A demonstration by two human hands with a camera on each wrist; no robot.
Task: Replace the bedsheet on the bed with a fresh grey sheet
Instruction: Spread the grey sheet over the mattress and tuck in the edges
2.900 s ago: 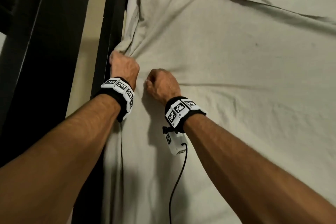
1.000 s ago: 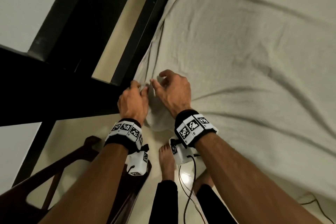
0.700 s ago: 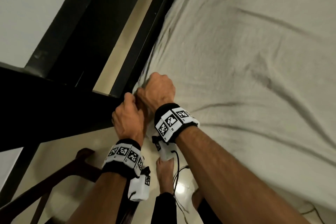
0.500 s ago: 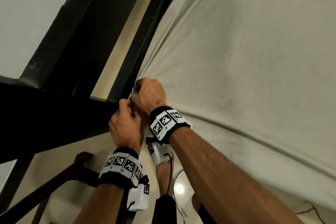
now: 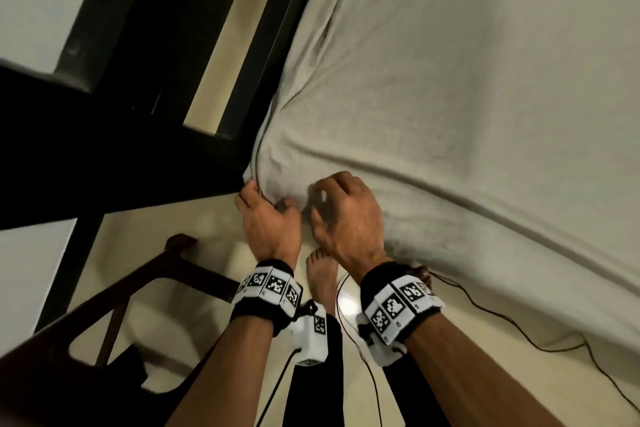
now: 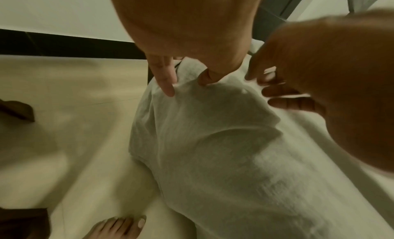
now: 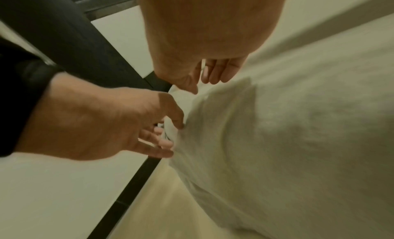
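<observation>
Both hands are at the near corner of the bed, where the sheet (image 5: 450,97) wraps over the mattress next to the black bed frame (image 5: 138,149). The sheet covers the whole bed top, wrinkled, with diagonal folds running toward that corner.

Left hand (image 5: 270,225): fingers (image 6: 165,79) spread loosely, tips touching the bunched corner fabric. It isn't clearly pinching; the thumb presses in beside them.

Right hand (image 5: 346,215): fingers (image 7: 210,72) relaxed and slightly curled, resting just against the cloth with no grip visible.

Step, as I read it: working this corner, either tucking or freeing it. I can't tell which, or whether this is the old sheet or the fresh one, since the colour is washed out.

Next: get a firm pinch on the corner hem, then pull it over or off the mattress corner. The frame sits close on the left, so clearance is tight. A wooden chair (image 5: 138,288) stands beside the person's bare foot (image 5: 322,274).
</observation>
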